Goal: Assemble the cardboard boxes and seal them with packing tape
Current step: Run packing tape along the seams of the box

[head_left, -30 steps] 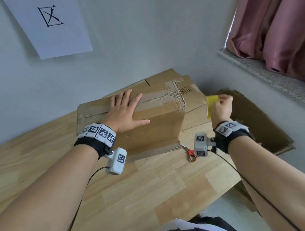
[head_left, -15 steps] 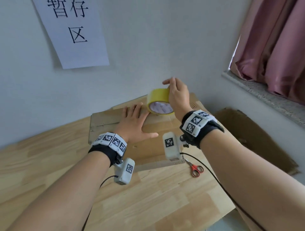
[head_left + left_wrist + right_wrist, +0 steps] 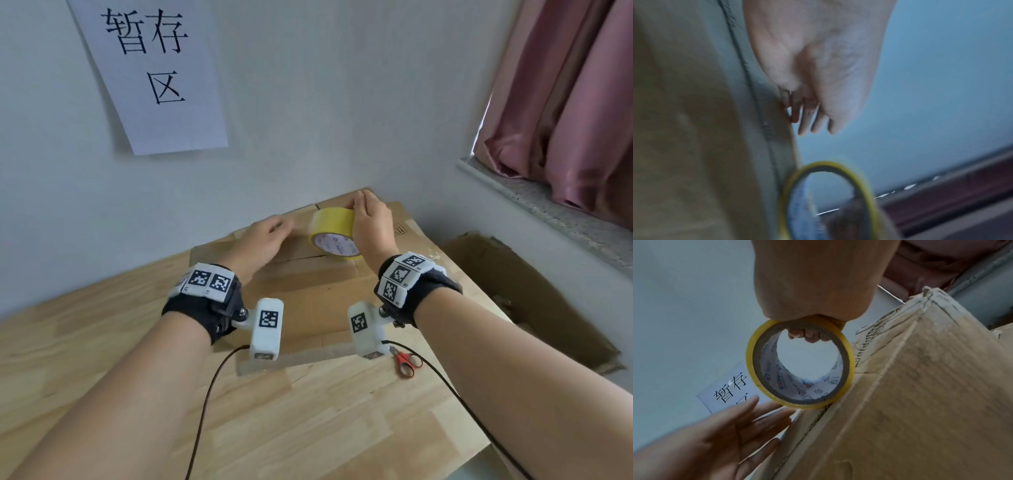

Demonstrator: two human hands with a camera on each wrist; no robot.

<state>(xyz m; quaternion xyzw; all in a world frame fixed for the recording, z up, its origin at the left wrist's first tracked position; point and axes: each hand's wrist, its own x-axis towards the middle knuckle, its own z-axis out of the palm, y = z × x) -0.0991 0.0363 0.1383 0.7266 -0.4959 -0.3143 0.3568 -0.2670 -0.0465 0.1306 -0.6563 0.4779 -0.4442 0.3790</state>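
Blur smears the left wrist view, yet the left hand (image 3: 263, 236) lies flat, fingers straight, on the cardboard box (image 3: 318, 291) on the table (image 3: 308, 411), beside the yellow tape roll (image 3: 334, 236) standing on the box top, gripped by the right hand (image 3: 371, 226).

A brown cardboard box (image 3: 318, 294) stands assembled on the table against the far wall, its top flaps closed. A yellow tape roll (image 3: 334, 233) stands on edge on the box's top, at the far right.
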